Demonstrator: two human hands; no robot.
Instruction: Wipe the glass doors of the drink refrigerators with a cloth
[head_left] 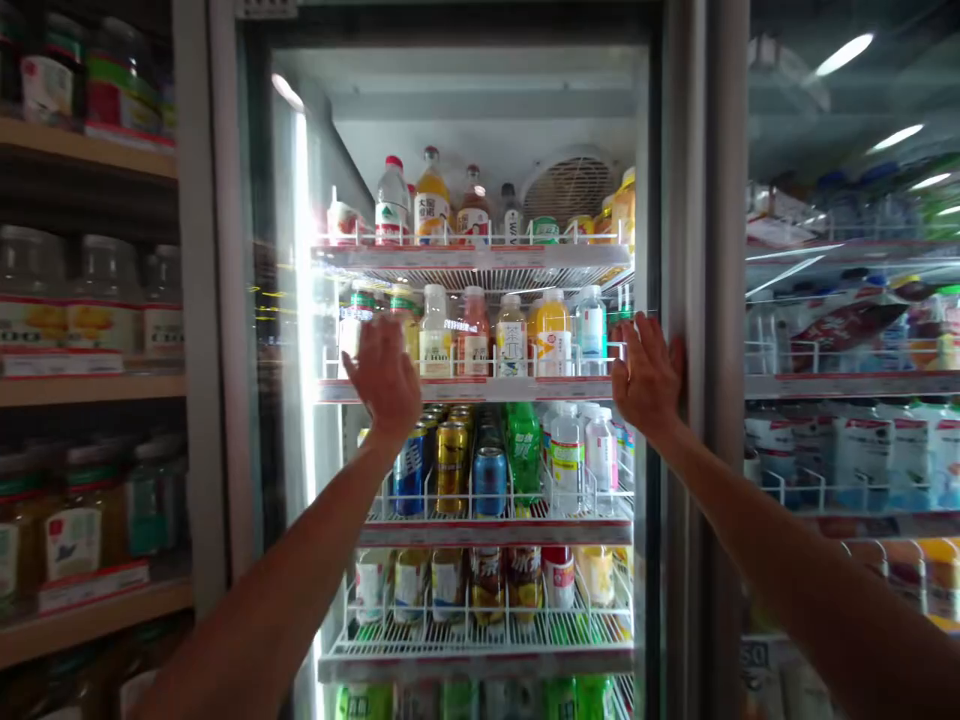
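Observation:
I face a lit drinks fridge with white wire shelves (480, 388) full of bottles and cans. My left hand (384, 378) is raised in front of the second shelf, fingers stretched out and together, beside a pale bottle (434, 333). My right hand (646, 378) lies flat with fingers spread on the edge of the glass door frame (697, 300) at the fridge's right side. Neither hand holds anything. Below my hands stand blue and gold cans (452, 462) and a green bottle (523, 448).
Wooden shelves (90, 388) with jars stand at the left. A second fridge section behind glass (855, 400) at the right holds white packs and bottles. Lower fridge shelves (480, 655) carry more bottles.

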